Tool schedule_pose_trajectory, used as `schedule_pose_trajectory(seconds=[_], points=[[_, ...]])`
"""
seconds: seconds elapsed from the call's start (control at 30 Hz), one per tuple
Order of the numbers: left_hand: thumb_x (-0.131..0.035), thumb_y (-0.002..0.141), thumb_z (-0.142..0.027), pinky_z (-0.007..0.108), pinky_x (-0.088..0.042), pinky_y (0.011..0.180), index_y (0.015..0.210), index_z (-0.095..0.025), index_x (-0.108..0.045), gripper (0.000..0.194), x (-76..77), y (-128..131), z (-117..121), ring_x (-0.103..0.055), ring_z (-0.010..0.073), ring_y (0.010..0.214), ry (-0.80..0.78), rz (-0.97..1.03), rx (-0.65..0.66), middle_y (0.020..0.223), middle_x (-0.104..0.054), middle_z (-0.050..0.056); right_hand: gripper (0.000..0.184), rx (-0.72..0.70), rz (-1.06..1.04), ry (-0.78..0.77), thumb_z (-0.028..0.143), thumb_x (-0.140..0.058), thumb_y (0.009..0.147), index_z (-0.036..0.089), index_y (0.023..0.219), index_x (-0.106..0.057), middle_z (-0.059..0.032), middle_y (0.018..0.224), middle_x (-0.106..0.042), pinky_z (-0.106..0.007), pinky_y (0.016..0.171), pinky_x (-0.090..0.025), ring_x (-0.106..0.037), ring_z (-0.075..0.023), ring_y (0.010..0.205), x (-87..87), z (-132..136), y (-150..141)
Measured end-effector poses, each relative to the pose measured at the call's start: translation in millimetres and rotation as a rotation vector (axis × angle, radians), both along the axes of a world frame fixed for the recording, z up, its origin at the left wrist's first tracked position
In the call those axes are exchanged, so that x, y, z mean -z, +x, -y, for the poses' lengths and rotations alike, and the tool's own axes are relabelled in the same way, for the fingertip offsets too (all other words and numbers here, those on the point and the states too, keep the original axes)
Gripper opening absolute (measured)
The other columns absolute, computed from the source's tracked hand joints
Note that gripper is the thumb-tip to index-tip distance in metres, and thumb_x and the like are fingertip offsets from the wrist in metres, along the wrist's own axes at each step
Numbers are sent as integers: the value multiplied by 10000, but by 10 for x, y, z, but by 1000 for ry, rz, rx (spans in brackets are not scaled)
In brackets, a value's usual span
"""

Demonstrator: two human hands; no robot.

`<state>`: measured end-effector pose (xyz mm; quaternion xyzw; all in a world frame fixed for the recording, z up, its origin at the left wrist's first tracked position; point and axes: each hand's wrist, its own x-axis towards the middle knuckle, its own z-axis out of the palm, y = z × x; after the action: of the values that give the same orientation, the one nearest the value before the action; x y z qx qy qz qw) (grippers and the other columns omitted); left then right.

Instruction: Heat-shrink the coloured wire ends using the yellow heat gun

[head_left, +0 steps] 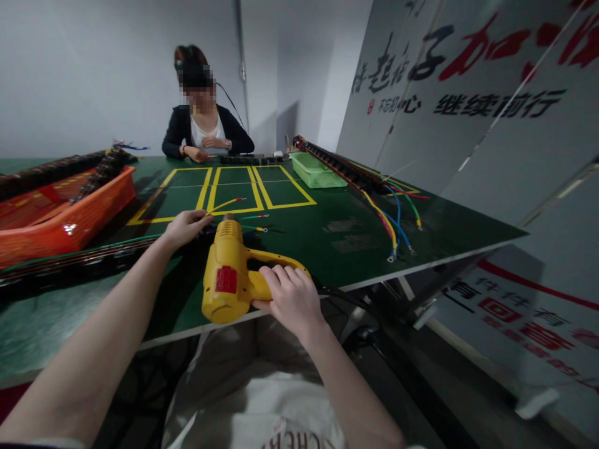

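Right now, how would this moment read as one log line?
left hand: holding yellow wire | right hand: gripping yellow heat gun | nozzle: near yellow wire

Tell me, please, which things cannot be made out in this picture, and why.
All in the head view:
- Handle of the yellow heat gun: partly covered by the right hand.
- Any print on the red label: too small and blurred.
- Orange basket: cut off by the left edge.
- Rightmost large red character: cut off by the right edge.
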<state>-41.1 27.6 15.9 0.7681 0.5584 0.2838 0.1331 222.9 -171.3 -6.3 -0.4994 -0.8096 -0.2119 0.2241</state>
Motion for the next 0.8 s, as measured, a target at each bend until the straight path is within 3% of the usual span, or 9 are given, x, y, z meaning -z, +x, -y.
schedule_pose_trajectory(seconds=[0.43, 0.8], points=[[-440, 770, -602, 260, -316, 584, 642, -191, -511, 436, 18, -3, -17, -440, 146, 596, 28, 2, 26, 582, -468, -12, 346, 95, 6, 10, 396, -521, 883, 158, 1133, -542, -44, 890, -612, -326, 710, -302, -527, -183, 804, 33, -34, 368], [-439, 756, -611, 257, -313, 552, 679, -196, -567, 442, 5, 32, -7, -473, 162, 604, -2, -26, -45, 598, -510, -4, 364, 121, 16, 46, 446, -511, 887, 150, 1096, -549, -42, 842, -596, -329, 688, -298, -516, -187, 759, 31, -4, 269]])
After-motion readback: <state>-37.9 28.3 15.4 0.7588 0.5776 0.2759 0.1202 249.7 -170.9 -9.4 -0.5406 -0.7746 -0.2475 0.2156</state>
